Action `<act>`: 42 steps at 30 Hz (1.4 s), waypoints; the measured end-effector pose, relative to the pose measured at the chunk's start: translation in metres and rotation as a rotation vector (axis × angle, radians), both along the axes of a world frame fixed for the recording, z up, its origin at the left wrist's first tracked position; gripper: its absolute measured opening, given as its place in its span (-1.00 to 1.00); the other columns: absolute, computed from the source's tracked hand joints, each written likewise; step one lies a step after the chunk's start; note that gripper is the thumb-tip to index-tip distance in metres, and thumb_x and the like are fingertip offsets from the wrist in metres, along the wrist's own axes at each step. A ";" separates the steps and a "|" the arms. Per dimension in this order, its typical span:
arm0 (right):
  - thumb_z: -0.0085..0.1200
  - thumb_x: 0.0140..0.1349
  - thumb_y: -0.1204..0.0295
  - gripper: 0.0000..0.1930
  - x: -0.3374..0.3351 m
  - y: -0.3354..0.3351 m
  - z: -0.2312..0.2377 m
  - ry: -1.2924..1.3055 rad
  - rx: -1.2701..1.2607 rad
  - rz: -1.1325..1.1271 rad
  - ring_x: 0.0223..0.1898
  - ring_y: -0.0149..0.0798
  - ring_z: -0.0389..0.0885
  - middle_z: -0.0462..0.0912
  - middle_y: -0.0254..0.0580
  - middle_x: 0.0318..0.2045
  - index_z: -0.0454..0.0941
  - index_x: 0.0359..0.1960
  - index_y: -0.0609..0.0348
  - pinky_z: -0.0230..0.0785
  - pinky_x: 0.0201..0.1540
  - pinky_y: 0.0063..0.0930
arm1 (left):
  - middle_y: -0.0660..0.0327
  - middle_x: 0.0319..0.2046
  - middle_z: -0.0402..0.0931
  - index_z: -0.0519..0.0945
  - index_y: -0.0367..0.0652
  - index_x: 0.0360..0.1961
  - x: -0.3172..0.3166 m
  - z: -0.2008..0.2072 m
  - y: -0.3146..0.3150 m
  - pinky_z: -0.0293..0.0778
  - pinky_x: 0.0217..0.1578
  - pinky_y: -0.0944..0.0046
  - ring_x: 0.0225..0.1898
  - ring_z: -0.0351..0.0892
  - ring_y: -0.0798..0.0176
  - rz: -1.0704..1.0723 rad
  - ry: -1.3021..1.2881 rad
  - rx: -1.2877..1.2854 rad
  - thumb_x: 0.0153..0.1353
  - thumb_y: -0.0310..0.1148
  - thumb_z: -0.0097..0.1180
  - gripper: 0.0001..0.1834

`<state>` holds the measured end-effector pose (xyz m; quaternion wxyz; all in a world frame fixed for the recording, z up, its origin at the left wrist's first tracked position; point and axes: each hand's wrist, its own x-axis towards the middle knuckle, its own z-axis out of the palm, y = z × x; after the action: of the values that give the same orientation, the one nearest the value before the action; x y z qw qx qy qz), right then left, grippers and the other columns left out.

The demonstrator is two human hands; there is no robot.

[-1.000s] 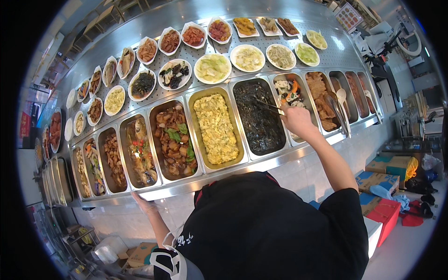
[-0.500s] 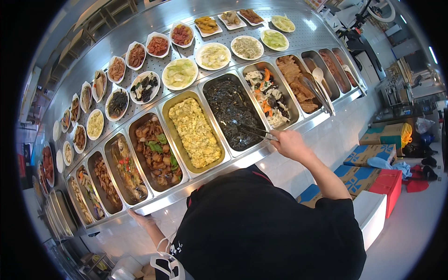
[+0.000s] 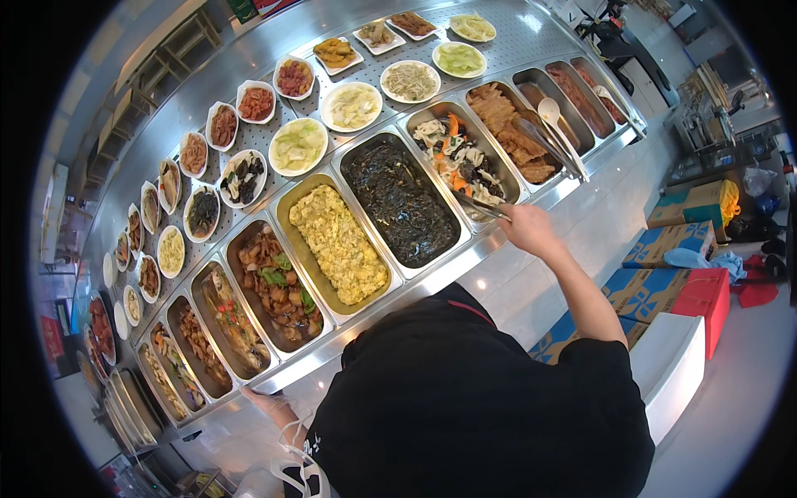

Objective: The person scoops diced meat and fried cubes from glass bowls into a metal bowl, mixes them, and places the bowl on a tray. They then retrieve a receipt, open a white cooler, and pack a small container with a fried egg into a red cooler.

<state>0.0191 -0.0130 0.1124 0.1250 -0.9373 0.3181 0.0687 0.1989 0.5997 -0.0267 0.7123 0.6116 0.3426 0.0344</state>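
My right hand [image 3: 531, 231] is closed around the handle end of dark metal tongs [image 3: 477, 204]. Their tips reach into the near end of a steel pan of pale mushroom-like pieces [image 3: 459, 163] with orange and black bits. Just left of that lies a pan of dark, shiny leafy food [image 3: 403, 199]. Whether the tongs pinch any food is too small to tell. At the counter's front edge [image 3: 278, 380], my left hand [image 3: 267, 403], apparently in a clear glove, has its fingers stretched toward the rim and seems to hold nothing.
Pans of scrambled egg [image 3: 336, 245], meat with green pieces [image 3: 274, 286] and fish [image 3: 231, 311] stretch left. Rightward come fried slabs [image 3: 508, 124], a pale spoon [image 3: 556, 116] and other tongs [image 3: 540, 141]. Several plated dishes line the back. Cartons [image 3: 635, 290] and a red box [image 3: 699, 305] stand at right.
My right hand has lifted the tongs out of the dark leafy food and carried them right to the pale mushroom-like mix. My left hand stays by the counter edge. The view has shifted slightly.
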 end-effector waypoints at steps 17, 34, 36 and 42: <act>0.04 0.12 0.30 -0.81 -0.012 -0.064 -0.009 -0.126 0.017 0.130 -0.44 0.10 0.59 0.58 0.03 -0.57 0.52 -0.32 0.13 0.42 -0.35 -0.05 | 0.27 -0.43 0.43 0.51 -0.16 -0.25 -0.023 0.002 -0.099 0.42 -0.31 0.31 -0.40 0.40 0.33 0.237 0.086 0.045 0.18 0.18 -0.06 -0.44; 0.02 0.13 0.31 -0.81 0.064 -0.144 0.009 -0.080 -0.071 0.420 -0.42 0.03 0.62 0.61 0.00 -0.57 0.56 -0.38 0.16 0.45 -0.35 -0.10 | 0.02 0.04 0.41 0.38 -0.46 0.11 -0.042 0.016 -0.161 0.21 0.11 0.27 0.01 0.37 0.16 0.160 0.244 0.432 0.14 0.27 -0.08 -0.11; 0.00 0.12 0.35 -0.82 0.080 -0.151 0.001 -0.119 -0.175 0.410 -0.43 0.03 0.63 0.61 0.03 -0.56 0.54 -0.43 0.20 0.46 -0.37 -0.12 | -0.01 0.06 0.39 0.38 -0.47 0.11 -0.040 0.015 -0.161 0.21 0.13 0.23 0.05 0.36 0.11 0.178 0.231 0.413 0.14 0.28 -0.11 -0.10; -0.04 0.08 0.37 -0.81 0.088 -0.145 -0.021 -0.022 -0.190 0.388 -0.41 0.02 0.65 0.63 0.04 -0.51 0.57 -0.49 0.19 0.49 -0.34 -0.16 | -0.06 0.09 0.38 0.37 -0.44 0.12 -0.038 -0.022 -0.135 0.22 0.13 0.16 0.06 0.37 0.08 0.171 0.179 0.429 0.18 0.27 -0.16 -0.12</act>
<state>0.1071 -0.1585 0.0917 0.0239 -0.9892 0.1352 0.0512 0.1611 0.4647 -0.0483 0.5277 0.7180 0.4397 0.1124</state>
